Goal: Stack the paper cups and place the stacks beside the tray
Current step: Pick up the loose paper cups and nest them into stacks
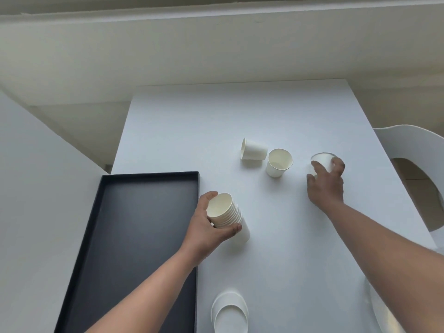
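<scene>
Three loose paper cups lie on the far right of the white table (240, 111): one on its side (254, 149), one upright (279, 163), and the rightmost cup (322, 162), round which the right hand (327, 183) curls its fingers from the near side, though whether they already grip it I cannot tell. The left hand (206, 227) clasps the stack of cups (227, 213), tilted with its mouth up and leftward, just right of the dark tray (134, 236). The cup must likely travel near and left to that mouth; a second stack (229, 312) stands at the near edge.

Single head view, looking steeply down, close over white table (264, 116)
</scene>
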